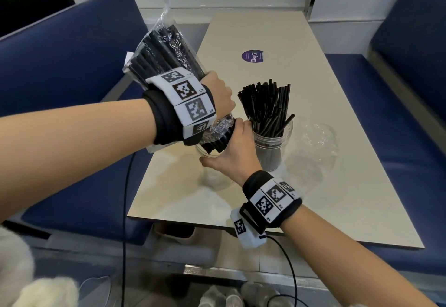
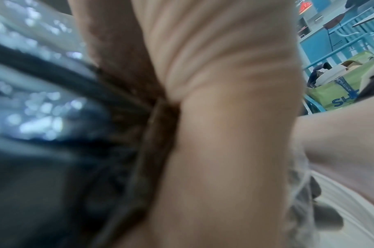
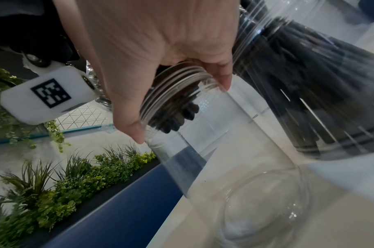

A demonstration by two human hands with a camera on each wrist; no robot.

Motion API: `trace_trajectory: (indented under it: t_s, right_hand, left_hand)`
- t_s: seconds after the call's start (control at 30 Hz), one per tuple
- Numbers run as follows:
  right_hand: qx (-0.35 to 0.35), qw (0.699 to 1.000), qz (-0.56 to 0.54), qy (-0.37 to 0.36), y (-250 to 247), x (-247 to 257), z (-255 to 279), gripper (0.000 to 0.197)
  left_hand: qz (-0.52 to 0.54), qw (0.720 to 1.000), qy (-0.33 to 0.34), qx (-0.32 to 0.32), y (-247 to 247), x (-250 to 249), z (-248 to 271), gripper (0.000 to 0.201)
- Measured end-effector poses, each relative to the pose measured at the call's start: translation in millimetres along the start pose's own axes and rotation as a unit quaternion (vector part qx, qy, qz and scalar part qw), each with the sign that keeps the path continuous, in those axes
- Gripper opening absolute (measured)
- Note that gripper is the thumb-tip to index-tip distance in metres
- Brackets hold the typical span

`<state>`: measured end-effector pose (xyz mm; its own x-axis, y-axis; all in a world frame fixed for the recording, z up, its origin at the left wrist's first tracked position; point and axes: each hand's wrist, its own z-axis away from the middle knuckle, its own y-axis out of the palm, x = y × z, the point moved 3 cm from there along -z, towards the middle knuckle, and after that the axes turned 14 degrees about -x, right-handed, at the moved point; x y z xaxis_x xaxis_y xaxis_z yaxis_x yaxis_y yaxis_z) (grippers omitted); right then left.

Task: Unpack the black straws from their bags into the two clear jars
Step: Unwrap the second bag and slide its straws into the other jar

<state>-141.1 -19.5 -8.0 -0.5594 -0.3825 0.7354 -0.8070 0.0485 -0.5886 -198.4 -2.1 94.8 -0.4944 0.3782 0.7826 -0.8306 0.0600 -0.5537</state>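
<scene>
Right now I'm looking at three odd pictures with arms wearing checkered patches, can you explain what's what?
They show a person, not a machine. The patches mark wrist bands that carry cameras. The wide picture comes from a head camera; the other two look along each hand. The left hand grips a bag of black straws, tipping it over an empty clear jar that the right hand holds at the rim. On the table stand a second jar full of straws and crumpled clear plastic.

Two clear jars point(image 1: 274, 142), one straw bag point(image 1: 159, 51), two hands point(image 1: 218, 92)
</scene>
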Motion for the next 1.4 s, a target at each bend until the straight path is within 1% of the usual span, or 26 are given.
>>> trace_trajectory:
  t_s: [0.07,0.17,0.27,0.4,0.63,0.7,0.8,0.87,0.93,1.0,1.07,1.13,1.17,1.2,1.27,1.33,1.37,1.4]
  right_hand:
    - [-0.001,1.0,0.011,-0.001,1.6,0.1,-0.4,0.101]
    - [-0.005,1.0,0.009,0.002,2.5,-0.5,0.9,0.101]
    - [-0.013,1.0,0.003,-0.003,2.4,-1.1,1.2,0.097]
    - [-0.009,1.0,-0.002,0.008,3.1,-2.3,0.6,0.089]
    - [-0.016,1.0,-0.009,0.019,4.6,-2.1,2.4,0.101]
    - [-0.013,1.0,-0.01,0.023,6.3,-3.3,1.7,0.105]
    - [-0.005,1.0,0.001,0.021,8.6,-3.7,0.7,0.101]
    - [-0.013,1.0,0.02,0.01,9.7,-3.0,0.5,0.096]
    - [-0.015,0.999,0.035,0.0,11.7,-2.4,0.8,0.099]
    - [-0.006,0.999,0.051,-0.006,13.5,-2.4,1.0,0.106]
    - [-0.002,0.998,0.068,-0.01,14.6,-3.4,0.2,0.109]
    - [0.003,0.996,0.083,-0.014,14.6,-4.3,-1.3,0.11]
    - [0.011,0.996,0.089,-0.014,13.9,-4.6,-2.1,0.11]
    - [0.021,0.996,0.091,-0.012,13.0,-4.6,-2.4,0.111]
    - [0.035,0.996,0.082,-0.004,10.0,-4.3,-2.3,0.11]
    - [0.038,0.996,0.076,-0.004,9.2,-4.3,-2.4,0.11]
    - [0.038,0.996,0.08,-0.007,10.7,-5.2,-2.9,0.11]
    - [0.035,0.996,0.086,-0.01,12.3,-6.0,-3.4,0.109]
  left_hand:
    - [-0.002,1.0,-0.002,-0.012,-1.6,0.0,2.6,0.052]
    - [-0.014,0.999,0.004,-0.035,-2.5,-1.0,6.3,0.047]
    - [-0.019,0.999,0.007,-0.042,-2.3,-4.1,7.5,0.044]
    - [-0.022,0.998,-0.008,-0.055,0.6,-9.6,6.0,0.034]
    - [-0.028,0.997,-0.023,-0.067,2.1,-14.9,5.4,0.034]
    - [-0.035,0.997,-0.024,-0.06,3.0,-16.3,4.9,0.034]
    - [-0.044,0.997,-0.025,-0.053,2.8,-19.8,3.0,0.035]
    - [-0.042,0.997,-0.024,-0.066,0.6,-21.4,2.6,0.036]
    - [-0.047,0.996,-0.018,-0.078,1.7,-22.1,2.6,0.035]
    - [-0.057,0.992,-0.01,-0.111,2.7,-19.4,4.6,0.032]
    - [-0.058,0.987,-0.006,-0.152,4.9,-15.1,10.2,0.032]
    - [-0.057,0.976,-0.02,-0.209,1.4,-9.7,20.3,0.04]
    - [-0.059,0.966,-0.036,-0.247,-0.5,-6.1,25.8,0.047]
    - [-0.048,0.96,-0.055,-0.271,1.9,-2.8,29.5,0.056]
    - [0.015,0.946,-0.09,-0.312,8.9,1.8,37.8,0.076]
    - [0.063,0.922,-0.126,-0.359,11.2,9.1,49.5,0.098]
    - [0.102,0.913,-0.135,-0.372,13.8,12.6,55.3,0.109]
    - [0.17,0.893,-0.14,-0.392,18.4,16.7,61.5,0.114]
